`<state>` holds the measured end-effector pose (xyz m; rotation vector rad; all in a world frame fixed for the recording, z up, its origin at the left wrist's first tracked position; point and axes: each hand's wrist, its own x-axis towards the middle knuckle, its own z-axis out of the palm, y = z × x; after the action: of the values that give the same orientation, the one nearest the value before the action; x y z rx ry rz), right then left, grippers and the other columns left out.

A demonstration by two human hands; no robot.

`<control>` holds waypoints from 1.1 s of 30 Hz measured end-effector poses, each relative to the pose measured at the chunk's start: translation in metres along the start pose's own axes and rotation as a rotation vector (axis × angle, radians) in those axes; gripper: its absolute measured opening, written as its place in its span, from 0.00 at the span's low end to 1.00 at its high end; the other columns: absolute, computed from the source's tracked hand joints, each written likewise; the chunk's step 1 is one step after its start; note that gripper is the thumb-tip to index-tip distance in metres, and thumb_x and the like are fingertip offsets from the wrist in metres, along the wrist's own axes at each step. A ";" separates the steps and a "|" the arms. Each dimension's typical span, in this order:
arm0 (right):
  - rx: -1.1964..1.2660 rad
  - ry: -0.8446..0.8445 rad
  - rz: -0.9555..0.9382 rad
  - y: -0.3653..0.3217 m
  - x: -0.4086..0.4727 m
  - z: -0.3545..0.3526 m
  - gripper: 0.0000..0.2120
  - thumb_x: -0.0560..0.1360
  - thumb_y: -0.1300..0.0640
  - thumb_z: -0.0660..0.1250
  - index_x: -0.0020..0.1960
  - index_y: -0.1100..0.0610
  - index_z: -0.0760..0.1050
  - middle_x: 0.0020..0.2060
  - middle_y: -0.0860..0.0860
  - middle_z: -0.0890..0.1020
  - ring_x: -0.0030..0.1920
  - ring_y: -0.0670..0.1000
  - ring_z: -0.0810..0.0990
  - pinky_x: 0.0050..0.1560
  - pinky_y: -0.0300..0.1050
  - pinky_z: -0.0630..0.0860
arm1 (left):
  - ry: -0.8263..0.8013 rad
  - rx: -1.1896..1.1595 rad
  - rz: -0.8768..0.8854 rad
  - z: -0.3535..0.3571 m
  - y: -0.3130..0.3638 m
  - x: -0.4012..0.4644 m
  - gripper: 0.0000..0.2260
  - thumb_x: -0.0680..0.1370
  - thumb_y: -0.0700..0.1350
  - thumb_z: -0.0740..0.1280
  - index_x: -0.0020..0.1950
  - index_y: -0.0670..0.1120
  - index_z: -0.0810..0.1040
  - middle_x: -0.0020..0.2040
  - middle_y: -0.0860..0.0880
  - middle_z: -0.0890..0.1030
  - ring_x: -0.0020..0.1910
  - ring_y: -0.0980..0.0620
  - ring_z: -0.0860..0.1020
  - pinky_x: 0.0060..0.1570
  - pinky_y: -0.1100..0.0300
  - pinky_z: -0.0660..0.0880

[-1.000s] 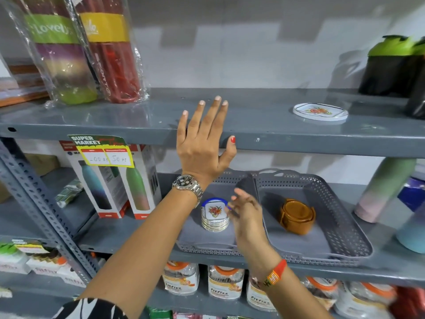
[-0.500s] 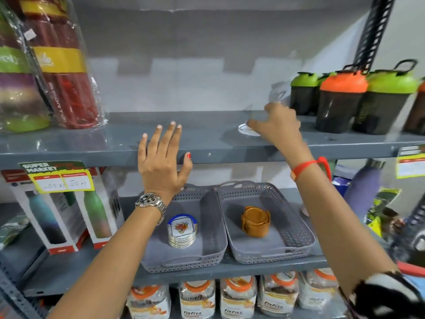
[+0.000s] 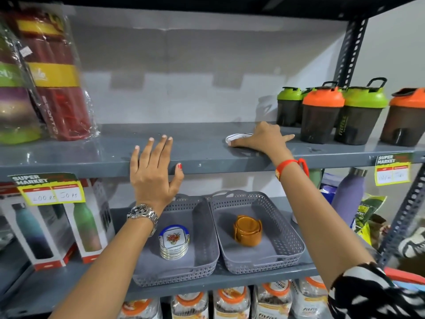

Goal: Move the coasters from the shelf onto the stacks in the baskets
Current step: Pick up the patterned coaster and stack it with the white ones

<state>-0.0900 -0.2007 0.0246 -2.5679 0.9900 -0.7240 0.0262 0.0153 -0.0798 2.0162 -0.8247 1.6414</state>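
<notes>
A white coaster (image 3: 238,137) lies on the upper grey shelf (image 3: 202,150). My right hand (image 3: 264,139) lies flat over it, thumb at its front rim, fingers spread; most of the coaster is hidden. My left hand (image 3: 155,171) rests open against the shelf's front edge, holding nothing. On the shelf below stand two grey perforated baskets. The left basket (image 3: 202,268) holds a stack of white floral coasters (image 3: 174,242). The right basket (image 3: 292,249) holds a brown coaster stack (image 3: 248,230).
Shaker bottles with green and orange lids (image 3: 322,113) stand close to the right of the coaster. Wrapped red and coloured bottles (image 3: 53,77) fill the upper shelf's left. Boxed bottles (image 3: 46,229) sit left of the baskets, a purple bottle (image 3: 347,196) to the right, jars (image 3: 230,302) below.
My right hand went from the floral stack in the left basket up to the upper shelf and has settled down onto the white coaster. My left hand stayed on the shelf edge.
</notes>
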 end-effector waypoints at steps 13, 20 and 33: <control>0.224 0.792 -0.600 -0.042 -0.043 0.013 0.35 0.61 0.33 0.70 0.58 0.57 0.79 0.61 0.58 0.79 0.58 0.57 0.71 0.70 0.68 0.54 | -0.014 -0.035 -0.025 -0.004 0.003 0.003 0.23 0.76 0.52 0.56 0.66 0.43 0.74 0.64 0.47 0.77 0.65 0.46 0.71 0.70 0.51 0.57; 0.398 1.083 -0.790 -0.070 -0.071 -0.007 0.33 0.66 0.36 0.72 0.58 0.62 0.78 0.61 0.63 0.78 0.56 0.61 0.78 0.71 0.67 0.56 | -0.031 -0.041 -0.023 -0.006 0.002 0.004 0.23 0.74 0.51 0.57 0.67 0.45 0.73 0.64 0.48 0.76 0.66 0.47 0.70 0.72 0.52 0.55; 0.496 1.025 -0.817 -0.078 -0.103 -0.014 0.34 0.65 0.36 0.72 0.56 0.64 0.79 0.61 0.62 0.77 0.59 0.53 0.75 0.70 0.67 0.61 | 0.025 -0.043 0.004 0.001 0.000 0.003 0.20 0.77 0.53 0.53 0.65 0.45 0.69 0.61 0.44 0.78 0.64 0.46 0.71 0.71 0.51 0.56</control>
<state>-0.1213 -0.0752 0.0342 -1.9958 -0.1823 -2.2626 0.0274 0.0138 -0.0774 1.9623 -0.8483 1.6345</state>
